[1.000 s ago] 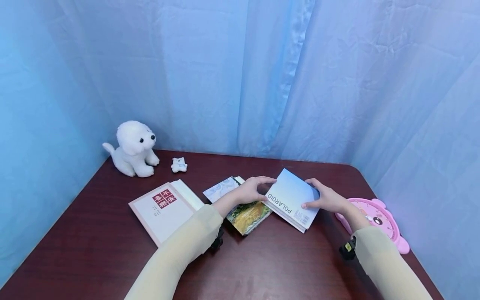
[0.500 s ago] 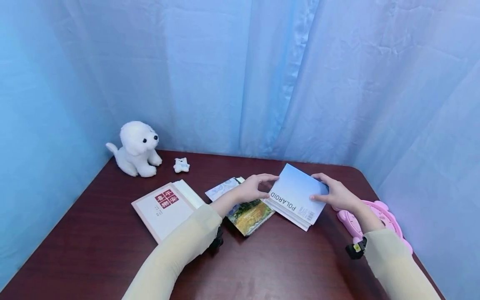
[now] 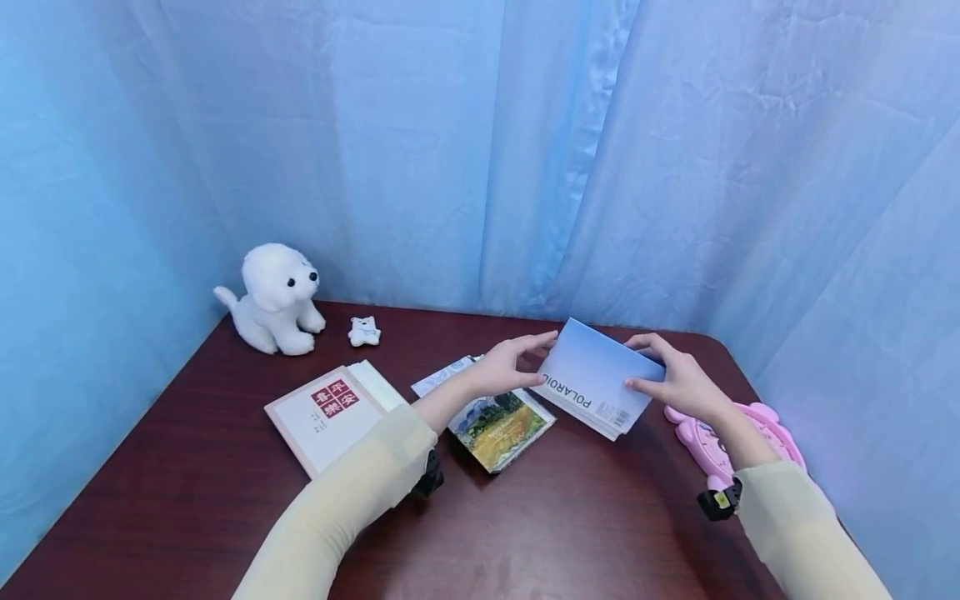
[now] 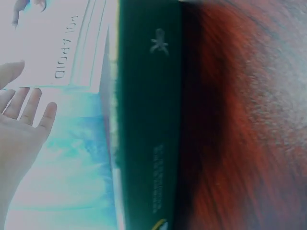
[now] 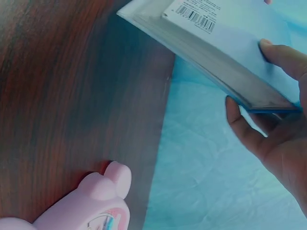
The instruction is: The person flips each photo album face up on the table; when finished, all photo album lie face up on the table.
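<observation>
A pale blue and white book marked POLAROID (image 3: pixel 592 375) is raised and tilted at the right of centre in the head view. My right hand (image 3: pixel 678 379) grips its right side, thumb on the face and fingers behind the edge, as the right wrist view shows. By the book's left edge is my left hand (image 3: pixel 506 367), fingers extended and spread, thumb over the edge; firm contact cannot be judged. Below that hand lies a book with a landscape painting cover (image 3: pixel 498 433); its dark green spine (image 4: pixel 151 115) fills the middle of the left wrist view.
A pink book with red characters (image 3: pixel 330 417) lies on top of another at left. Behind it are a white plush dog (image 3: pixel 277 292) and a small white bear figure (image 3: pixel 364 331). A pink animal-shaped clock (image 3: pixel 750 437) is by the right forearm. Curtains close off the table's back.
The POLAROID book has risen and tilted, its lower edge moving away from me, with the right hand shifting right and up. More of the painting-covered book shows. The left hand moved slightly up.
</observation>
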### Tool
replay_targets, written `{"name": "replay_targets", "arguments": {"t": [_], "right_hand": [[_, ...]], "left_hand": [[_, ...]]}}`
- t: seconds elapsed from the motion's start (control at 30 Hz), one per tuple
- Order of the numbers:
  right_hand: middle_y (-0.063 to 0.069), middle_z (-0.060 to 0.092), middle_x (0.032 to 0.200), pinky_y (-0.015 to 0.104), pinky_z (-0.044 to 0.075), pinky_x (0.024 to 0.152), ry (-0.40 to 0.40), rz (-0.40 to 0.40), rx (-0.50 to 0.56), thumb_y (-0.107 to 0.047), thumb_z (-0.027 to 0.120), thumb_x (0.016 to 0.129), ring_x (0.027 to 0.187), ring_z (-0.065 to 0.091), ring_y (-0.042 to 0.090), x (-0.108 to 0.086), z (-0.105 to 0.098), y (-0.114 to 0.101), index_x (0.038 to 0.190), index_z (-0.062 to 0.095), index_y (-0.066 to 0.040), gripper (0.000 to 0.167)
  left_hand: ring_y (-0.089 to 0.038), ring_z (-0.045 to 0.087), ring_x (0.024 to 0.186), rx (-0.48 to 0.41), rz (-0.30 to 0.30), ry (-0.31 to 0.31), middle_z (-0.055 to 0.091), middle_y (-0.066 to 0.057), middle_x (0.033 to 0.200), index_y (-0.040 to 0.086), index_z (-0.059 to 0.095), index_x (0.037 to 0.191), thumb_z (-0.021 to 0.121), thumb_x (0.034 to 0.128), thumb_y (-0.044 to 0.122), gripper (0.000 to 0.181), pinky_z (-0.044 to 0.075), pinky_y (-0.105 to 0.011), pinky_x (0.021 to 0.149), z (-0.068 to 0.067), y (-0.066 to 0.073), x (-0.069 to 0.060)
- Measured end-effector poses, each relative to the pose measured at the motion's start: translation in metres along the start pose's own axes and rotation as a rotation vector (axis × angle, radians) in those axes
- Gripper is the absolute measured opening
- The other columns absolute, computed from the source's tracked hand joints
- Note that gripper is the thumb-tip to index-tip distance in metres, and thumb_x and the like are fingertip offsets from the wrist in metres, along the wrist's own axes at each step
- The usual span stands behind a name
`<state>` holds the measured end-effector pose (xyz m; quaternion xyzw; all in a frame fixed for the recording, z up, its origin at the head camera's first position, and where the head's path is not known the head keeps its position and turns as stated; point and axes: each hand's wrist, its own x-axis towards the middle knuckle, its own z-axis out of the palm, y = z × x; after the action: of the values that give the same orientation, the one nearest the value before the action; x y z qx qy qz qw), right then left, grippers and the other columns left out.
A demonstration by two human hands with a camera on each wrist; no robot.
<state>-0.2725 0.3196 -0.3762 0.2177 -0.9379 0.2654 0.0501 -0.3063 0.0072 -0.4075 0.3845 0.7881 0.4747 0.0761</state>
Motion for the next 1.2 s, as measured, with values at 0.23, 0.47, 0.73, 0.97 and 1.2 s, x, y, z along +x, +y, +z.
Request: {"name": "replay_targets", "arguments": {"t": [0.23,0.47,0.73,0.97,1.2], "right_hand": [[0.012,0.066,0.112,0.024,0.052,0.068,0.128,-0.074,-0.035,-0.029,0.078,0.078,0.094,0.065,0.027,0.001,-0.003,-0.011,0.122,0.051,-0.017,0.053],[0.006,0.066,0.108,0.024,0.052,0.070,0.184,-0.109,-0.063,-0.025,0.079,0.077,0.089,0.066,0.024,0.000,-0.005,-0.020,0.118,0.054,-0.021,0.048],[0.003,0.065,0.107,0.033,0.054,0.074,0.264,-0.144,-0.083,-0.015,0.083,0.072,0.087,0.066,0.023,-0.001,-0.003,-0.027,0.116,0.057,-0.019,0.052],[0.006,0.061,0.114,0.005,0.040,0.081,0.319,-0.287,-0.102,-0.003,0.085,0.064,0.092,0.061,0.021,-0.002,-0.001,-0.032,0.118,0.057,-0.013,0.061],[0.007,0.059,0.116,0.007,0.038,0.087,0.345,-0.376,-0.072,0.004,0.086,0.060,0.098,0.055,0.019,0.000,0.004,-0.034,0.117,0.058,-0.010,0.065]], "left_hand": [[-0.018,0.054,0.117,0.012,-0.039,0.017,0.047,-0.002,0.141,0.020,0.026,0.150,0.066,0.0884,0.013,0.074,0.049,-0.026,0.085,-0.008,0.006,0.002],[-0.022,0.057,0.114,-0.073,-0.042,0.011,0.049,-0.005,0.137,0.023,0.027,0.150,0.065,0.0889,0.011,0.072,0.049,-0.032,0.090,-0.017,0.012,-0.002],[-0.029,0.054,0.120,-0.298,-0.033,0.007,0.043,-0.010,0.140,0.021,0.031,0.148,0.062,0.0915,0.012,0.065,0.050,-0.032,0.091,-0.023,0.018,-0.005],[-0.029,0.051,0.123,-0.393,-0.081,0.046,0.041,-0.012,0.139,0.022,0.031,0.147,0.063,0.0912,0.018,0.065,0.049,-0.035,0.092,-0.025,0.026,-0.006],[-0.017,0.055,0.114,-0.304,-0.162,0.126,0.046,-0.005,0.135,0.022,0.036,0.146,0.066,0.0893,0.029,0.065,0.050,-0.033,0.089,-0.020,0.025,-0.004]]}}
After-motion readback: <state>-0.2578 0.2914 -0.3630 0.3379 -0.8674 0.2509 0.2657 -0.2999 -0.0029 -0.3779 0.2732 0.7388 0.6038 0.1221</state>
